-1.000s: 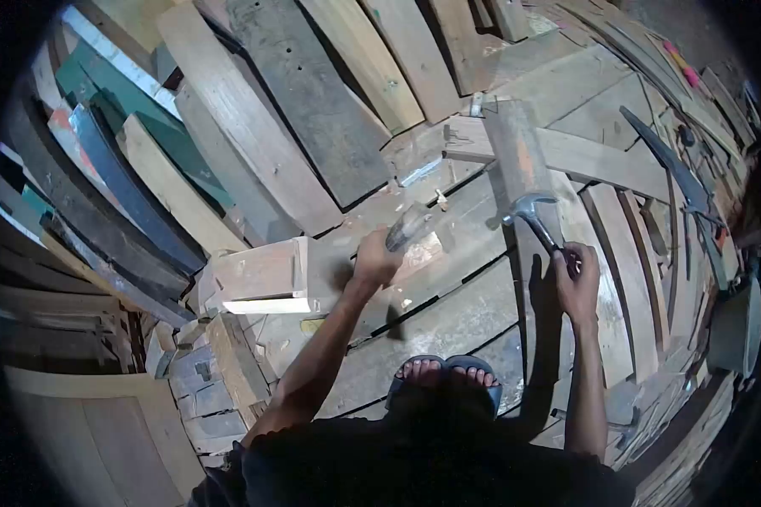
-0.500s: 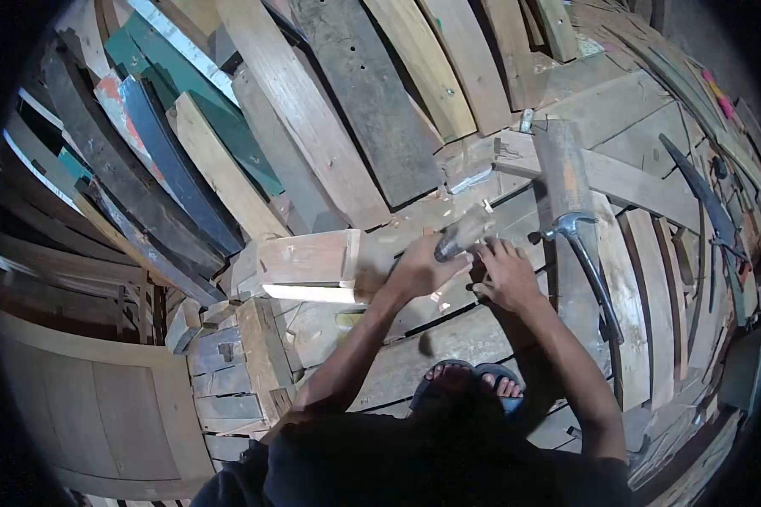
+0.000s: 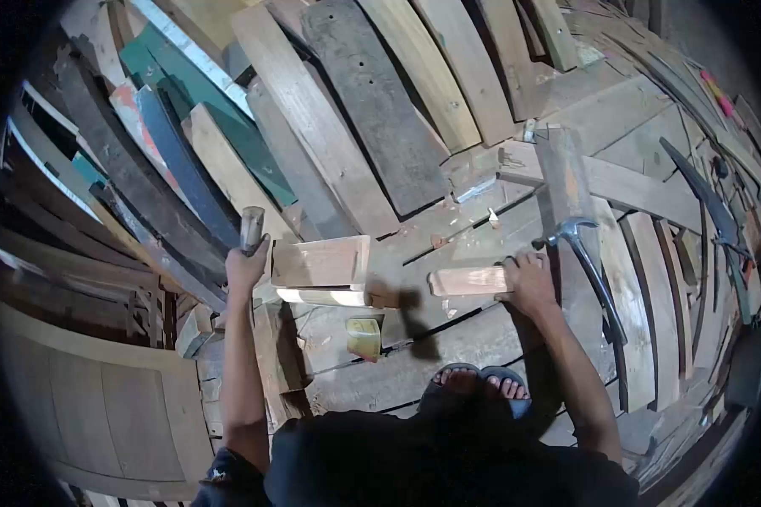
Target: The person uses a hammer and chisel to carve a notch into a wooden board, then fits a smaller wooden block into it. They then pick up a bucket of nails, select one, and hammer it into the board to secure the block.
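Plank flooring (image 3: 359,387) is edged, on the far side, by leaning boards (image 3: 380,118). Right of centre, a wood block (image 3: 468,282) is grasped at its right end by the right hand (image 3: 531,284), apparently for steadiness; at left, a stubby cylinder (image 3: 252,228) is clasped in the left hand (image 3: 248,267).

worn plank floor (image 3: 359,384) | beyond: rowed boards (image 3: 376,106) | lower left: panelled woodwork (image 3: 135,414) | light: uneven

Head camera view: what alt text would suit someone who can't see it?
A person's right hand grips a small wood block while the left hand holds a short cylindrical object. A hammer lies to the right, with long boards beyond.
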The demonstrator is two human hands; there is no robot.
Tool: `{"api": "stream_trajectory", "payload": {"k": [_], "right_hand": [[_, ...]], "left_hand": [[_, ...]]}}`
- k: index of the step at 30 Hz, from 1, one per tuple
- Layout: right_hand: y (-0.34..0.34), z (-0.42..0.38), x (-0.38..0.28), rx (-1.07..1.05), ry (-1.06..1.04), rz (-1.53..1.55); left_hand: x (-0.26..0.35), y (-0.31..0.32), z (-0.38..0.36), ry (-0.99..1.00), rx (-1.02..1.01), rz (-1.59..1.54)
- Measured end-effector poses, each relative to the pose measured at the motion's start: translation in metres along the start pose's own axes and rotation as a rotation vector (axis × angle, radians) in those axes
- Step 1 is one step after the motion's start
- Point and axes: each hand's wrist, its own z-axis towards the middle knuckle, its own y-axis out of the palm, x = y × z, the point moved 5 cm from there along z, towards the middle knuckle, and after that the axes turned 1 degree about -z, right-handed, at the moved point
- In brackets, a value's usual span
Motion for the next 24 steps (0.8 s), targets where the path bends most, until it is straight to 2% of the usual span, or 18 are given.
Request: {"api": "stream_trajectory", "payload": {"k": [1, 2, 3, 5, 6, 9, 11, 13, 16, 18, 20, 22, 24], "right_hand": [[-0.005, -0.003, 0.008, 0.002, 0.062, -0.02], [-0.003, -0.008, 0.016, 0.095, 0.108, -0.059], [-0.015, -0.008, 0.008, 0.117, 0.108, -0.036], [-0.039, -0.013, -0.004, 0.158, 0.126, 0.015], [-0.042, -0.006, -0.015, 0.173, 0.062, 0.054], [-0.057, 0.032, -0.065, 0.018, -0.023, 0.526], [-0.039, 0.061, -0.103, -0.001, -0.221, 0.867], [-0.033, 0.074, -0.145, -0.055, -0.3, 0.969], [-0.051, 0.061, -0.187, 0.167, -0.549, 0.917], [-0.047, 0.04, -0.199, 0.177, -0.588, 0.792], [-0.046, 0.02, -0.201, 0.18, -0.615, 0.728], [-0.05, 0.011, -0.192, 0.167, -0.565, 0.66], [-0.051, 0.001, -0.18, 0.206, -0.527, 0.625]], "left_hand": [[-0.024, 0.009, 0.009, 0.069, 0.035, 0.057], [-0.021, 0.014, -0.001, 0.069, 0.065, 0.034], [-0.008, 0.01, -0.016, -0.131, -0.089, -0.116], [-0.025, 0.031, -0.018, -0.271, -0.043, -0.276], [-0.028, 0.04, -0.02, -0.303, -0.007, -0.446], [-0.029, 0.048, -0.032, -0.179, 0.125, -0.45], [0.002, 0.027, -0.06, -0.213, 0.148, -0.407], [-0.036, 0.043, -0.062, -0.089, 0.164, -0.673], [-0.041, 0.036, -0.106, -0.202, 0.189, -0.769], [-0.033, 0.027, -0.132, -0.275, 0.234, -0.591], [0.011, 0.01, -0.163, -0.079, 0.461, -0.598], [-0.016, 0.032, -0.161, -0.257, 0.304, -0.572], [0.012, 0.031, -0.161, -0.198, 0.22, -0.63]]}}
